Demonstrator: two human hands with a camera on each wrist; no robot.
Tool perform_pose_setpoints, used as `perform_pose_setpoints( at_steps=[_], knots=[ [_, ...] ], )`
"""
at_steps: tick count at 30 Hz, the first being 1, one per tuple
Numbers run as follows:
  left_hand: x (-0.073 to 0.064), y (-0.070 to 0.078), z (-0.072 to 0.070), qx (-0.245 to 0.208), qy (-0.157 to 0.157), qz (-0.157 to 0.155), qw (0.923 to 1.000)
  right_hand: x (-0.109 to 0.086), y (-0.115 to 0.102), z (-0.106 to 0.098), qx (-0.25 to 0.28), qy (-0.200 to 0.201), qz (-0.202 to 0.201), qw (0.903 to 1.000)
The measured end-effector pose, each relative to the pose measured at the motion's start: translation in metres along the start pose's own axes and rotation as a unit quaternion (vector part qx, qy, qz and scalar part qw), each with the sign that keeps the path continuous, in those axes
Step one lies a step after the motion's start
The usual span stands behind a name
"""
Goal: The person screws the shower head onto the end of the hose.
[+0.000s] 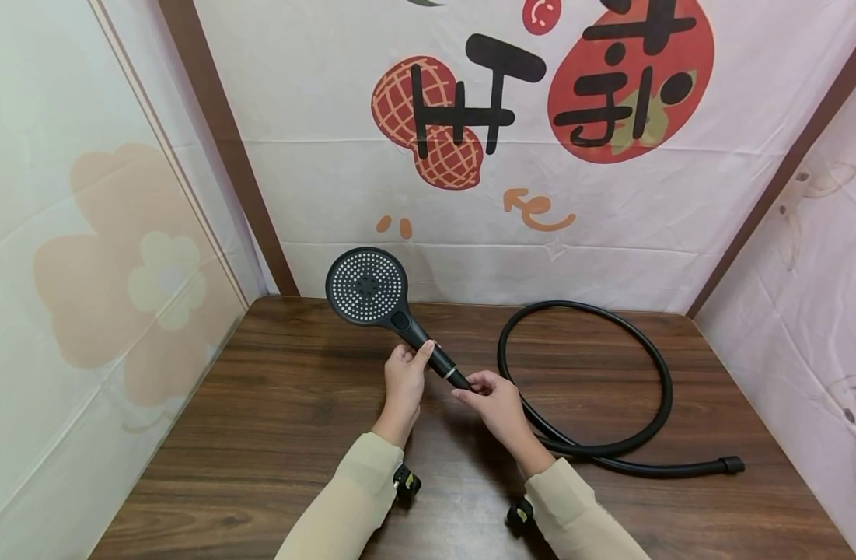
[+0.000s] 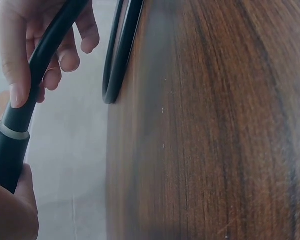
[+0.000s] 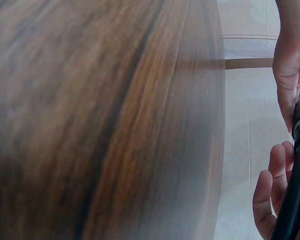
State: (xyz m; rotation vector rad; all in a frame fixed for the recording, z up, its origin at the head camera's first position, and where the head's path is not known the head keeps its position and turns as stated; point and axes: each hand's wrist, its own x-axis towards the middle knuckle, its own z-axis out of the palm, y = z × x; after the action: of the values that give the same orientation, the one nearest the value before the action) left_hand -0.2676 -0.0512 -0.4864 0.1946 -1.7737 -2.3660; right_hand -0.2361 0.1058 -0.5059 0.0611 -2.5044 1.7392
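A black round shower head [image 1: 367, 286] with pale nozzles is held up above the table, its face toward the head camera. My left hand [image 1: 403, 383] grips its handle, thumb along the top. At the handle's lower end a light ring [image 2: 13, 131] marks where the black hose [image 2: 54, 40] meets it. Just below that joint my right hand [image 1: 496, 403] pinches the hose end between thumb and fingers; the other fingers are loosely bent in the left wrist view. Whether the joint is fully seated I cannot tell.
The rest of the hose [image 1: 669, 381] lies in a big loop on the right of the wooden table [image 1: 274, 435], its free end fitting [image 1: 731, 465] near the right edge. Printed cloth walls [image 1: 316, 179] stand behind and at both sides.
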Motion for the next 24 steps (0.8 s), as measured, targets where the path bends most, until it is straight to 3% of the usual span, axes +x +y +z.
perform_pose_setpoints(
  at_steps=[24],
  knots=[
    [0.0025,0.0002,-0.0004,-0.004,-0.002,-0.003,1.0,-0.0004,0.0005,-0.001,0.007,-0.043,-0.002,0.9991]
  ],
)
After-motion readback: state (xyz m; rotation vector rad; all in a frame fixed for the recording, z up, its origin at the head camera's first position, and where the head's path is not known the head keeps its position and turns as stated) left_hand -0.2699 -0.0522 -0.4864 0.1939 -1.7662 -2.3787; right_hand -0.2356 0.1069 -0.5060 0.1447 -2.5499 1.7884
